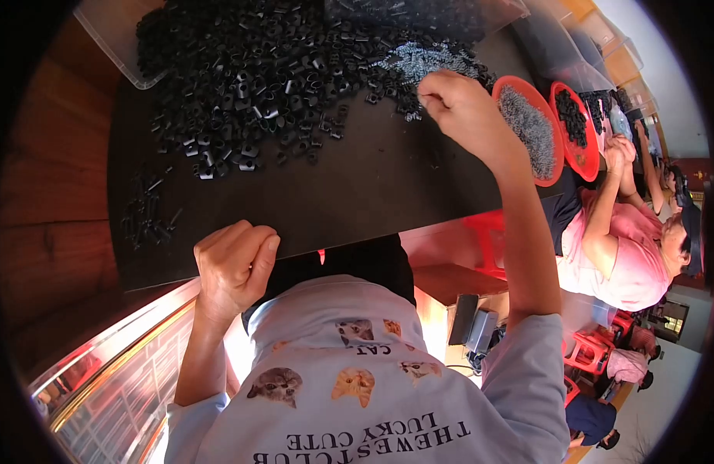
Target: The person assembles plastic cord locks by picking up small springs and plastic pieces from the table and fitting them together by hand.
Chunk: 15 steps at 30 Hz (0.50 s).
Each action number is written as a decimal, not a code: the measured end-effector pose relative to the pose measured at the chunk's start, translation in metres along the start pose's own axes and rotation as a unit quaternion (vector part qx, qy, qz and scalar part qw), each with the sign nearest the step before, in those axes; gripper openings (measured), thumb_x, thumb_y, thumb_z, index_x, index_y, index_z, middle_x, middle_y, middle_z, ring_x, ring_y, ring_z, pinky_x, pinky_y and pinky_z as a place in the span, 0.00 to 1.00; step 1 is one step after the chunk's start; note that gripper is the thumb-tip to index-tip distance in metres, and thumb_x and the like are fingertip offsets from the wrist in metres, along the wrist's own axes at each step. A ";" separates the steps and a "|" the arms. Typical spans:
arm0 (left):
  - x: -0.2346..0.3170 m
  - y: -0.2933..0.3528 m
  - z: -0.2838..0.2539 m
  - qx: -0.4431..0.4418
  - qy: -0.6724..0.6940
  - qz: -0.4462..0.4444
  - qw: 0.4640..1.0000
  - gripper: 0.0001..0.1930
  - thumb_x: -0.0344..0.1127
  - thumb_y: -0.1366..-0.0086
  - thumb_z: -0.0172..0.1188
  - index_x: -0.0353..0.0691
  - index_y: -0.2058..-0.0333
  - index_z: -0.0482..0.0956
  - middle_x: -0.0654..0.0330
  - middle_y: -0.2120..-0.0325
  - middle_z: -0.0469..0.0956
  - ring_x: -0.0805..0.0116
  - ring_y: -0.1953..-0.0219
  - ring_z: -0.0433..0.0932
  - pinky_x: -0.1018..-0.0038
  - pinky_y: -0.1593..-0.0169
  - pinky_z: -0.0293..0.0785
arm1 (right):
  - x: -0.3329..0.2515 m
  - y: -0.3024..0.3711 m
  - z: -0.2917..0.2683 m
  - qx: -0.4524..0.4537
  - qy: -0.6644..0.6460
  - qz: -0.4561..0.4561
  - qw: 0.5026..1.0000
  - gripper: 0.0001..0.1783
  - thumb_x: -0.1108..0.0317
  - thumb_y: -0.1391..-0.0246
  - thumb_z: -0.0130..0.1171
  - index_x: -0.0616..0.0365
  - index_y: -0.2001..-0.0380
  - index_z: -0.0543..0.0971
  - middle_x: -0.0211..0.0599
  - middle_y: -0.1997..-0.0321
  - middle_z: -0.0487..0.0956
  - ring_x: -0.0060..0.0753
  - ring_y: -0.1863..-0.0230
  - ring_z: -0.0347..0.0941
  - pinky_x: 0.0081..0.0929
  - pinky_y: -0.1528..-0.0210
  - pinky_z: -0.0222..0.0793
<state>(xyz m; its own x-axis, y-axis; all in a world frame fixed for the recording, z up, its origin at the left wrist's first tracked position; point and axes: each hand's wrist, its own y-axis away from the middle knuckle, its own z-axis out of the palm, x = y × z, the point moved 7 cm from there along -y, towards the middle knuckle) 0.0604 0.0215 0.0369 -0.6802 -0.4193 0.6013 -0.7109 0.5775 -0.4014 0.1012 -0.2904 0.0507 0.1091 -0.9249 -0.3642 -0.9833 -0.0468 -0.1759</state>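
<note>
Closed in a fist, my left hand [237, 259] is at the near edge of the dark table [349, 185]; whatever its fingers hold, if anything, is hidden. My right hand [461, 112] is over the table's right part, fingers curled in a pinch beside a heap of small silver screws [430, 62]. I cannot make out what lies between those fingertips. A large pile of short black tubular pieces [248, 85] covers the far side of the table, and the screws lie against its right end. Several thin black pins [148, 209] are scattered at the table's left.
To the right, a red basin [558, 143] holds grey screws, and another red basin [593, 164] holds black parts. Clear plastic bins [132, 69] stand at the far edge. A co-worker in pink [620, 255] sits at the right, with other people and red stools [589, 350] beyond.
</note>
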 end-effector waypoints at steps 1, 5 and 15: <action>0.000 0.000 0.000 -0.002 0.002 -0.004 1.000 0.05 0.28 0.42 0.61 0.36 0.77 0.78 0.60 0.86 0.69 0.62 0.85 0.69 0.71 0.80 0.64 | -0.006 -0.003 0.005 0.007 0.007 -0.031 0.999 0.02 0.75 0.48 0.53 0.61 0.70 0.75 0.42 0.70 0.75 0.47 0.67 0.72 0.36 0.64 0.67; -0.008 0.003 0.000 0.001 0.062 -0.056 0.997 0.06 0.29 0.41 0.61 0.35 0.76 0.78 0.59 0.85 0.70 0.63 0.84 0.69 0.72 0.79 0.64 | -0.032 -0.021 0.027 -0.027 0.080 -0.025 0.996 0.03 0.72 0.48 0.52 0.57 0.70 0.75 0.41 0.62 0.75 0.51 0.61 0.75 0.47 0.60 0.72; 0.006 -0.004 0.001 -0.040 0.108 -0.026 0.993 0.05 0.28 0.40 0.61 0.36 0.75 0.78 0.59 0.85 0.70 0.63 0.83 0.70 0.70 0.78 0.66 | -0.069 -0.035 0.031 -0.015 0.022 -0.086 0.996 0.08 0.72 0.44 0.55 0.58 0.61 0.77 0.38 0.62 0.75 0.45 0.62 0.74 0.38 0.60 0.70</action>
<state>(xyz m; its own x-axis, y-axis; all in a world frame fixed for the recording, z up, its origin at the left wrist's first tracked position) 0.0592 0.0157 0.0418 -0.5816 -0.2948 0.7581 -0.7223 0.6159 -0.3146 0.1322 -0.2132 0.0537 0.2708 -0.9175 -0.2912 -0.9546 -0.2169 -0.2041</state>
